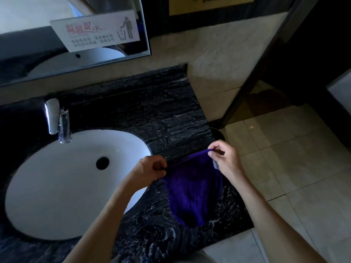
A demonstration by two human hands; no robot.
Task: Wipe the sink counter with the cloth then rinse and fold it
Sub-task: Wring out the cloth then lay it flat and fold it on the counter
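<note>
Above the right end of the dark marble table (155, 114), a purple cloth (193, 190) is held up by its top edge, each upper corner pinched: one in the grip of the left hand (150, 168), the other in that of the right hand (225, 158). Its lower edge hangs near the table's front rim. Open tiled floor (296, 158) is seen just past the table's right edge. The white sink (57, 186) and tap (57, 120) lie to the left. On the mirror (28, 54), a sign (95, 31) with a litter-bin pictogram carries writing too blurred to be read.
</note>
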